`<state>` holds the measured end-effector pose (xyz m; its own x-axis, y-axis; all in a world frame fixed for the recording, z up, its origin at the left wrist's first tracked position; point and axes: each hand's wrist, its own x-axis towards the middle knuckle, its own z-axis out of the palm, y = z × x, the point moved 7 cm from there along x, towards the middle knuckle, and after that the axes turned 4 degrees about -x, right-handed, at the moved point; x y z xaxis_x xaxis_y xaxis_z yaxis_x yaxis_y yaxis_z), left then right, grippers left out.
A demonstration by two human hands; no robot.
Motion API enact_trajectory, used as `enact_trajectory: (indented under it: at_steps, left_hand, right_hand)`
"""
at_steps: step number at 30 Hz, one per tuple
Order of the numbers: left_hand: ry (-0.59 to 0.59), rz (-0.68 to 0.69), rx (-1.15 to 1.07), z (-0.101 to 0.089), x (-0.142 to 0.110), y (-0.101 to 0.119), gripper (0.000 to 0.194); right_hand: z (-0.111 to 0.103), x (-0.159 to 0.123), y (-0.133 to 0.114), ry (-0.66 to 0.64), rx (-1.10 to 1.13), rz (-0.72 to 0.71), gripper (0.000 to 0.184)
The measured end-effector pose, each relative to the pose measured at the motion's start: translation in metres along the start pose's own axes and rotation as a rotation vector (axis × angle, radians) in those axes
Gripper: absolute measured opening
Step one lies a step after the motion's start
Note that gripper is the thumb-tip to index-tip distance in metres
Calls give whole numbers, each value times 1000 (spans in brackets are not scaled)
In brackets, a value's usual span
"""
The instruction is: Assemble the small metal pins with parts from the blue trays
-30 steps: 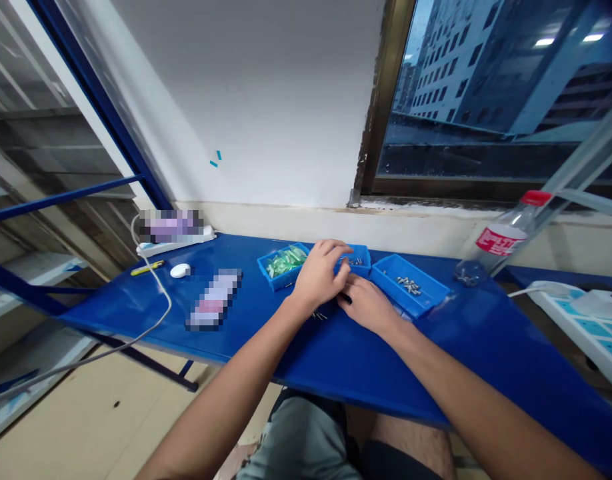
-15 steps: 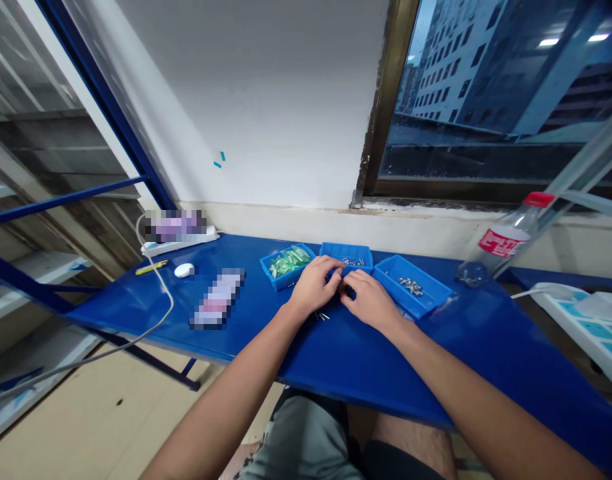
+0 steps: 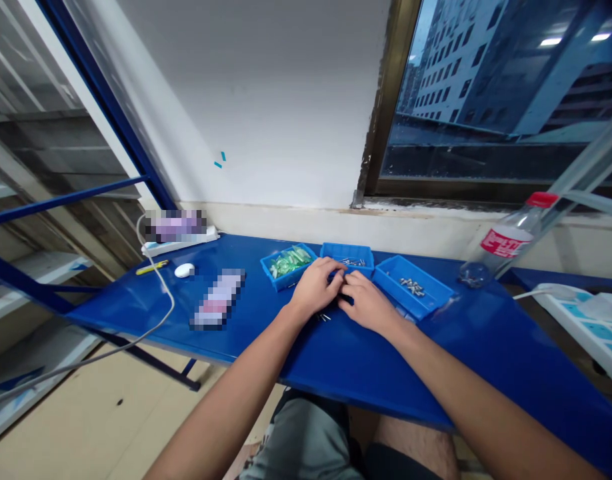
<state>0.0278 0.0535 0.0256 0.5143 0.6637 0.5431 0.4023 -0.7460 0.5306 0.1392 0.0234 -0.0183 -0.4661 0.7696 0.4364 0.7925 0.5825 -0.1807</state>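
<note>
My left hand (image 3: 313, 288) and my right hand (image 3: 365, 300) meet fingertip to fingertip just above the blue table. Both are closed in a pinch, and whatever lies between the fingers is too small or hidden to make out. Below my left palm lie a few thin metal pins (image 3: 325, 318). Behind the hands stands a blue bin (image 3: 370, 259) with slender metal parts in it. To the left is a blue bin (image 3: 272, 281) of green plastic packets (image 3: 290, 261). On the right, another blue bin (image 3: 433, 307) holds short metal pieces (image 3: 412, 287).
A clear bottle with a red cap (image 3: 510, 237) stands at the right rear. Left on the table (image 3: 186, 267) are a blurred-out flat object (image 3: 219, 300), a white oval object (image 3: 185, 270), a yellow cutter-like tool (image 3: 152, 267) and a cable (image 3: 172, 297). A wall and window rise behind.
My right hand has shifted slightly left, its fingers now closer against those of my left hand. The left hand has barely moved. The bins and other objects stay in place.
</note>
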Motion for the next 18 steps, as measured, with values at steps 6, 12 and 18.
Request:
enact_trajectory:
  at_steps: [6, 12, 18]
  left_hand:
    - [2, 6, 14, 0, 0, 0, 22]
    - [150, 15, 24, -15, -3, 5, 25]
    - [116, -69, -15, -14, -3, -2, 26]
  right_hand:
    - [-3, 0, -3, 18, -35, -29, 19]
    - [-22, -1, 7, 140, 55, 58, 19]
    - [-45, -6, 19, 369, 232, 226, 19]
